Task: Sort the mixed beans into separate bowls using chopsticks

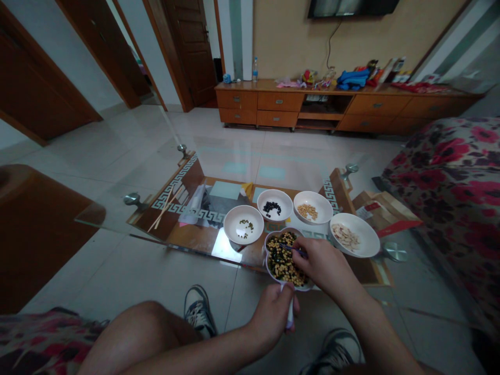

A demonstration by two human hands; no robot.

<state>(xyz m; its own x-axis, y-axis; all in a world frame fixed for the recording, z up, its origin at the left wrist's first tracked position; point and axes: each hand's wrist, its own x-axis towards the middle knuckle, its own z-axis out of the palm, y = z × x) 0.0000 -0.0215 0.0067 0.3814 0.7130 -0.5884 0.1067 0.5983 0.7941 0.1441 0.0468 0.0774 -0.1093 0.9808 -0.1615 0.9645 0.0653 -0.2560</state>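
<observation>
Right hand (322,265), centre of figure: fingers curled and nearly closed, pinching thin dark chopsticks (292,249), their tips among the mixed beans and seeds (282,260). Left hand (271,313): closed around the white handle (289,315) of the scalloped bowl (269,265), which sits at the near edge of the glass tabletop (219,161). Around the bowl, white dishes: green seeds (234,229) at 10 o'clock, black beans (287,200) at 12, pale beans (324,205) at 1, pale slivers (369,239) at 3. Wooden chopsticks (164,208) lie farther off at 10 o'clock; a cardboard box (385,213) at 2. Technique: a firm handle grip steadies the bowl; tips kept low and inside the rim limit spillage.
</observation>
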